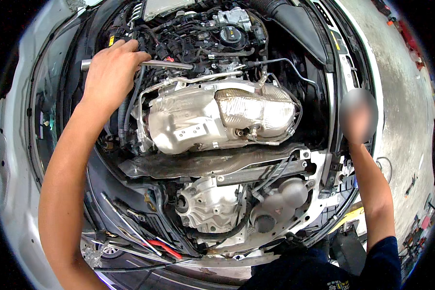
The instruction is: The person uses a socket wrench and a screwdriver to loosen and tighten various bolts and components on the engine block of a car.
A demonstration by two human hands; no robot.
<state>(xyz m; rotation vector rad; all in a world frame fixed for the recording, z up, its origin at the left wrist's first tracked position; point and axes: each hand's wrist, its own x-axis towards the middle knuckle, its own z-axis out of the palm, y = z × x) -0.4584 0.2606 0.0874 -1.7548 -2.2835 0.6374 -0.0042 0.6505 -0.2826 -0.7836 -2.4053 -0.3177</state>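
My left hand is at the upper left of the engine bay, its fingers curled over a silver metal bar that lies crosswise above the engine's metal pipes. Just below and right of it is a large silver heat-shielded housing, with a round black cap farther up among the hoses. My right hand is at the right edge of the engine bay beside the white body rim; it is blurred, so its fingers and anything in them cannot be made out.
A dark shield strip runs below the housing, above a cast metal casing. A red-handled tool and rods lie at the lower left. A black duct fills the upper right. Beyond the car, tools and parts lie on the concrete floor.
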